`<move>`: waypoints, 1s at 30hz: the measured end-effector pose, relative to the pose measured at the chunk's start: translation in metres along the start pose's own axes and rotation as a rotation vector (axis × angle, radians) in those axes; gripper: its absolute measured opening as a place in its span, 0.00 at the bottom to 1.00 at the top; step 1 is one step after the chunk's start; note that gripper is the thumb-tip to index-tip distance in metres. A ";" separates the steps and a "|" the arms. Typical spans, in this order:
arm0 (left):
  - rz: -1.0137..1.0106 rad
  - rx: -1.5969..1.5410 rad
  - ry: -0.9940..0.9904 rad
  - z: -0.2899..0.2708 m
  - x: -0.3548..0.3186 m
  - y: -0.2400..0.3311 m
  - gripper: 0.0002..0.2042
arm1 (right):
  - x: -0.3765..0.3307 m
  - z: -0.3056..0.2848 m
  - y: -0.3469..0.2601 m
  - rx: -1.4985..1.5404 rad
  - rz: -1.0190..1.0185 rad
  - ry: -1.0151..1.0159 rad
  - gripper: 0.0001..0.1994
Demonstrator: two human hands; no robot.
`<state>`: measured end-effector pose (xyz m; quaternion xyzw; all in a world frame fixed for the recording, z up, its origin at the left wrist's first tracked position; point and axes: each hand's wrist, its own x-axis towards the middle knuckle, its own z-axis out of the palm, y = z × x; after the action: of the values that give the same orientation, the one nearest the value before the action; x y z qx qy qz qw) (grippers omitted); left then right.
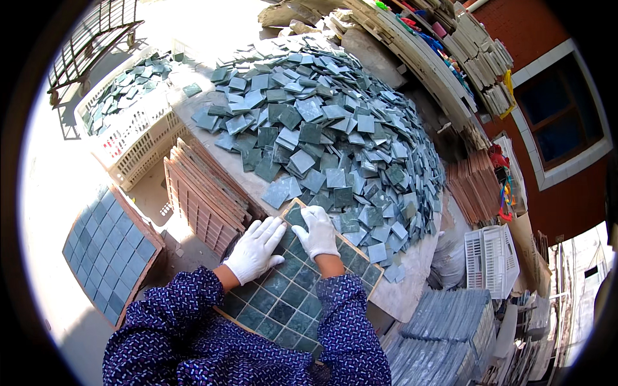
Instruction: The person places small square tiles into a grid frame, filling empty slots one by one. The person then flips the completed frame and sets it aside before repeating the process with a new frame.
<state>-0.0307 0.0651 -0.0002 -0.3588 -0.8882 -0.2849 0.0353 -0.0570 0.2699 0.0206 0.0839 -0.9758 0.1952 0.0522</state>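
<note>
Nearest the camera, the grid tray (283, 309) of green mosaic tiles lay under both gloved hands, resting on the near edge of the table (399, 289). Beyond the hands, the heap of loose green tiles (328, 128) covered most of the table, its closest pieces just past the fingertips. To the left of the left hand stood a stack of empty brown trays (206, 199), and farther left a second filled tray (109, 251) and a white crate (135, 135) holding more tiles. The left hand (254, 249) lay flat and open on the set tiles, gripping nothing. The right hand (317, 233), loosely curled at the tray's far corner, pressed on a tile there without closing round it. Judged risk: uneven pressure could tip a tile out of its cell, or the overhanging tray could slide off the table.
</note>
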 end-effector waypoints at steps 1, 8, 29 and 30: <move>-0.004 0.041 0.001 0.006 -0.003 0.006 0.39 | 0.000 -0.002 0.000 0.021 -0.016 0.006 0.23; 0.101 0.212 -0.022 0.003 0.028 0.006 0.42 | -0.038 -0.039 0.028 0.299 0.275 0.317 0.19; 0.129 0.268 -0.100 0.006 0.015 0.026 0.37 | -0.118 -0.007 0.034 -0.255 0.242 0.249 0.31; 0.108 0.283 -0.100 0.004 0.011 0.025 0.36 | -0.113 -0.003 0.023 -0.274 0.236 0.203 0.33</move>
<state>-0.0213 0.0888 0.0113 -0.4113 -0.8995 -0.1364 0.0567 0.0494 0.3081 -0.0010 -0.0588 -0.9860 0.0731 0.1380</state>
